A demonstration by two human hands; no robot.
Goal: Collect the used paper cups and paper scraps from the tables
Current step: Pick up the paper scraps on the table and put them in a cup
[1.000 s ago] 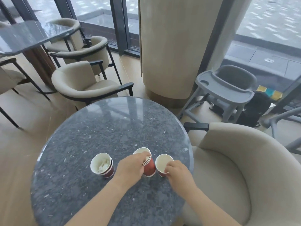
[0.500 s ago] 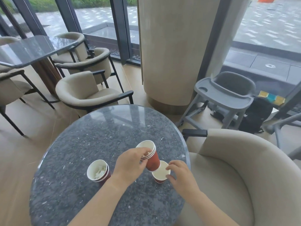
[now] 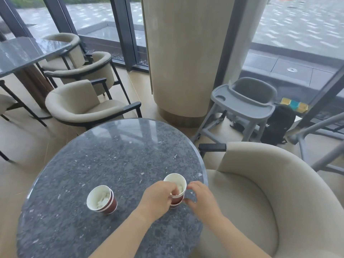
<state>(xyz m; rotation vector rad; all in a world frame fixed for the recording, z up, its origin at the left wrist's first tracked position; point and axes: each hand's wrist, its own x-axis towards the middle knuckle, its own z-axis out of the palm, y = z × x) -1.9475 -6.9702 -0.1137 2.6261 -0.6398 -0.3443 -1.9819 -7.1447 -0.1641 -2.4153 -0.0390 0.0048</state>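
My left hand [image 3: 158, 196] sat low in the centre of the frame, its fingers curled round the upper cups of the cup stack [image 3: 176, 181]. That stack of nested red cups stood on the table [image 3: 115, 155], close to the table's right edge. White scraps [image 3: 180, 187] showed inside the top cup. My right hand [image 3: 202, 199] was just right of the stack, thumb raised near the rim and fingertips hooked in at the lowest cup, pinching its base. The left hand partly hid that contact.

A second stack [image 3: 109, 203] stood on the table left of centre, apart from both hands, with more white paper bits in it. An armchair [image 3: 270, 192] filled the lower right. A high chair [image 3: 242, 103] stood at upper right, beside the column [image 3: 182, 62].
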